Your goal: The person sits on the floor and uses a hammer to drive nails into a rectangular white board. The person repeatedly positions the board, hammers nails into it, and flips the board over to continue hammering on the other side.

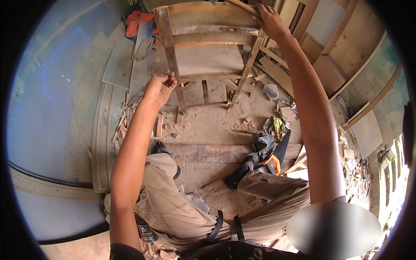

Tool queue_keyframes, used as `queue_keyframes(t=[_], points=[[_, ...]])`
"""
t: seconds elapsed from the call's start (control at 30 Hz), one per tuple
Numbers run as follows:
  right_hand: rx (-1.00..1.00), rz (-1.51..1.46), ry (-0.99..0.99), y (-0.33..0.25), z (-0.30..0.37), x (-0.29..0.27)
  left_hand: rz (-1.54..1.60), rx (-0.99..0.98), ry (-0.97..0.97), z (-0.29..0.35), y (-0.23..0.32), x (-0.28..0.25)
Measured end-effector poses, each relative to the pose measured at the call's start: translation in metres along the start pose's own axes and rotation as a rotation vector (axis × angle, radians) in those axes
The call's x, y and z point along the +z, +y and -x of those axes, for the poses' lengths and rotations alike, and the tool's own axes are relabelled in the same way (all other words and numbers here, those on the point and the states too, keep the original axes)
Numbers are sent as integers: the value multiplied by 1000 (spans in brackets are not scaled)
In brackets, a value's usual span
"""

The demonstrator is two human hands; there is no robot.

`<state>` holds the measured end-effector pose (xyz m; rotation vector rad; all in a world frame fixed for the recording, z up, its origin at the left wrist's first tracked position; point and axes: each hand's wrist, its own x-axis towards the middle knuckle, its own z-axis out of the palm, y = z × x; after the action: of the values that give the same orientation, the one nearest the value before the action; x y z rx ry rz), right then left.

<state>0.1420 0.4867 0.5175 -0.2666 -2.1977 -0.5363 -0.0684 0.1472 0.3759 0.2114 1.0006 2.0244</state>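
A worn wooden chair [208, 76] stands in front of me, its slatted backrest nearest the top of the view. Beside its left post is my left hand [160, 90], fingers curled together; whatever they may hold is too small to make out. My right hand [272, 24] is up at the top right corner of the backrest. Its fingers close on a wooden-handled tool [241, 5] lying along the top rail. The tool's dark far end is partly cut off by the upper edge of the view.
Brick pieces [160, 125] and wood scraps litter the dusty floor. A plank [203, 153] lies across it between my feet. Crumpled dark plastic [265, 145] sits right of centre. Boards and frames [333, 56] lean at the right. A dark can [147, 234] stands by my left leg.
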Motion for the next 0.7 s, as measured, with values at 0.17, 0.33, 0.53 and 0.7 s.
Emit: queue_keyframes(t=[0.17, 0.33, 0.53, 0.7], points=[[70, 5, -7, -12, 7, -10, -23, 135, -107, 7, -2, 10], [41, 43, 28, -34, 22, -33, -128, 434, -104, 20, 8, 27], [121, 146, -6, -54, 67, -77, 99, 369, 10, 15, 29, 4], [95, 163, -15, -82, 111, -124, -18, 236, 99, 36, 27, -11]])
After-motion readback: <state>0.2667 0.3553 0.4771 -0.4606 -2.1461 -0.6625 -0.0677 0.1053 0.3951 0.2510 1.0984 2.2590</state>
